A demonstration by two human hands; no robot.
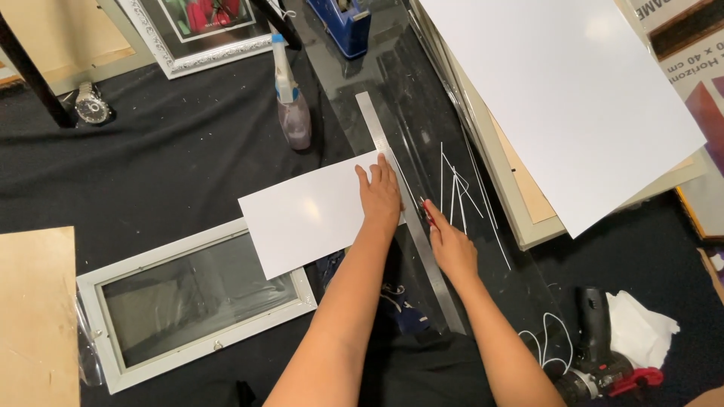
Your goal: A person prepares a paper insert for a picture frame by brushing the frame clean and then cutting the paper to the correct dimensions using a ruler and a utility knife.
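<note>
Our left hand [379, 197] presses flat on the white card sheet [313, 212] and steel ruler [411, 211] mid-table. Our right hand [451, 245] grips a red-handled knife [427, 213] near the ruler's middle; thin trimmed strips [456, 188] lie beside it, the cut seemingly half-run.

At the upper right corner of the frame lies a printed packaging sheet [697, 53] (partly cut off), white and tan with dark lettering and a purple-and-red patch.

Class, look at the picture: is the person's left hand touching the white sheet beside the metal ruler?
Touching. The head view shows the left hand pressed flat on the white sheet's right edge, fingers spread beside the metal ruler.
</note>
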